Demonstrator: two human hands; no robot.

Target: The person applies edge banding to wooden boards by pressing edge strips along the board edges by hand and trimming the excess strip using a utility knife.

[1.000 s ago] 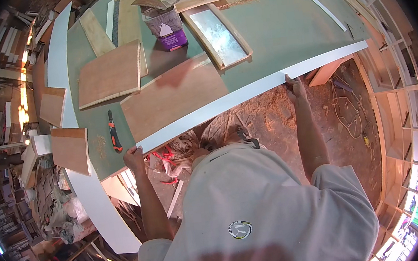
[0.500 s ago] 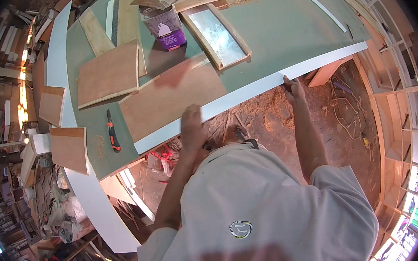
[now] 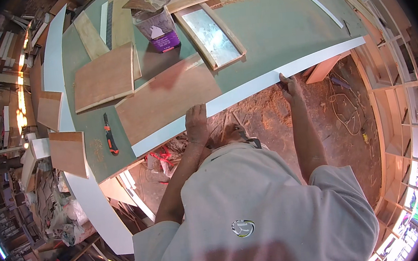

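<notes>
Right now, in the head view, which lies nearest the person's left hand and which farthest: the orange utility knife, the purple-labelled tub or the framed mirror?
From the left hand:
1. Orange utility knife, to its left on the green table.
2. Framed mirror, ahead and slightly right.
3. Purple-labelled tub, ahead at the far side, only slightly farther than the mirror.

Smooth white laminate strip point(image 3: 245, 90); matt green tabletop point(image 3: 269, 29); brown plywood panels point(image 3: 165, 98)

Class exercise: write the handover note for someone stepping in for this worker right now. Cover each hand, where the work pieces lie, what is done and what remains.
Left hand: flat on the long white strip along the near edge of the green table.
Right hand: gripping the same strip further right.
Brown board lies against the strip; utility knife left of it.
Done: strip lies along the edge.
Left: unclear; the strip looks held, not fixed.
</notes>
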